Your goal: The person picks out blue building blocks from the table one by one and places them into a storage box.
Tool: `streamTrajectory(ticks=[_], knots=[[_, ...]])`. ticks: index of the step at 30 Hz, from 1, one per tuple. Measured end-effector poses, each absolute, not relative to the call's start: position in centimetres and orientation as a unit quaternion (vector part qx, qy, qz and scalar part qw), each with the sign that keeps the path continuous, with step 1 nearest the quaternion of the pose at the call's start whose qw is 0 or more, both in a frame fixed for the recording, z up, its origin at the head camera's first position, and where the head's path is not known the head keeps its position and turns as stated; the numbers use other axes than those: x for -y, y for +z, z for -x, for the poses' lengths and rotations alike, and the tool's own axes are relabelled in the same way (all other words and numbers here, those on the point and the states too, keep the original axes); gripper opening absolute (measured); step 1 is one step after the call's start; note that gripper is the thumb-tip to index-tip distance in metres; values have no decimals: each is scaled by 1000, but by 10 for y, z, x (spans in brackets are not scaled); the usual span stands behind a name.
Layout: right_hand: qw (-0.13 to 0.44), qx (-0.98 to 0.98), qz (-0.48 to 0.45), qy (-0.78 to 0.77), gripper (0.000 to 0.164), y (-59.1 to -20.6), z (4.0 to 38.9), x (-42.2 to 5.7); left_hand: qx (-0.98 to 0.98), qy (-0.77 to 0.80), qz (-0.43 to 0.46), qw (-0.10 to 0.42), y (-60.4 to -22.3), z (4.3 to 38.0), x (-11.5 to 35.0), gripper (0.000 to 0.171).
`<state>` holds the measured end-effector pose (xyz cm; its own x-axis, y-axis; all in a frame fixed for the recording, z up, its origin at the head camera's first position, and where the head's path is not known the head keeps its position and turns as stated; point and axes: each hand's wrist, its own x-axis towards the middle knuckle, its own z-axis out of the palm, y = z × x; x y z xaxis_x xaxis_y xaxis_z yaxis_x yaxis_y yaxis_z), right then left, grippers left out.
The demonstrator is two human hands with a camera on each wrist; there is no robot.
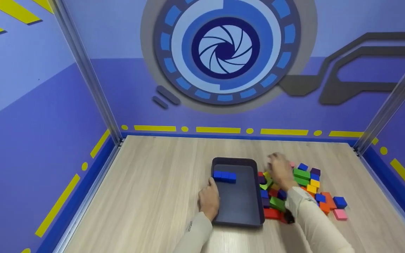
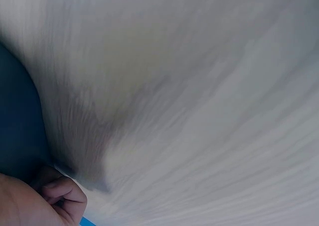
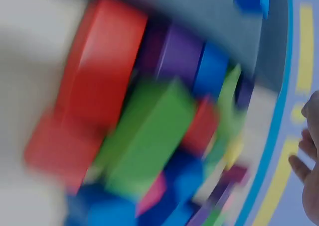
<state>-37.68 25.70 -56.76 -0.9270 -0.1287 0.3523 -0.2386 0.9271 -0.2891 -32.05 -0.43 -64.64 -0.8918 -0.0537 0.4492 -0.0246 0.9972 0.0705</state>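
A dark grey tray [image 1: 239, 207] lies on the table, with a short row of blue cubes [image 1: 224, 176] against its left wall. My left hand [image 1: 209, 199] holds the tray by its left side, thumb at the rim. In the left wrist view, that hand's curled fingers [image 2: 67, 196] meet the tray's edge [image 2: 22, 121]. My right hand [image 1: 280, 170], blurred, hovers over the far part of a pile of coloured blocks, its fingers apart with nothing seen between them. A green block [image 3: 147, 136] and a red block [image 3: 102, 61] show large in the right wrist view.
Loose blocks spread right of the tray, several close along its wall. A blue block [image 1: 340, 202] and a pink block [image 1: 340, 214] lie at the pile's right edge. Purple panels [image 1: 118, 91] with metal corner posts [image 1: 86, 70] enclose the wooden table [image 1: 153, 182].
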Motion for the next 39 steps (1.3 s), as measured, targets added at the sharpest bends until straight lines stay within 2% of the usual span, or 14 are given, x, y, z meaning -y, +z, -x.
streamTrajectory(ticks=[2,5,9,18,26,34,39], knots=[[146,975,-55,157,40,-572,373,-283,973,-31,-21,230,-646,321,5,54],[84,984,-6,156,59,-582,364,-312,972,-32,-21,231,-644,321,5,51],[18,986,18,164,75,-590,357,-332,971,-24,-21,236,-644,321,5,52],[-79,987,37,132,73,-585,359,-332,973,-14,-16,228,-647,319,4,54],[-42,991,7,126,59,-583,362,-330,979,-20,-18,204,-645,320,5,60],[15,993,-34,112,50,-583,359,-331,972,-26,-20,234,-645,319,5,51],[29,990,-30,134,50,-589,357,-335,973,-22,-17,228,-644,317,4,55]])
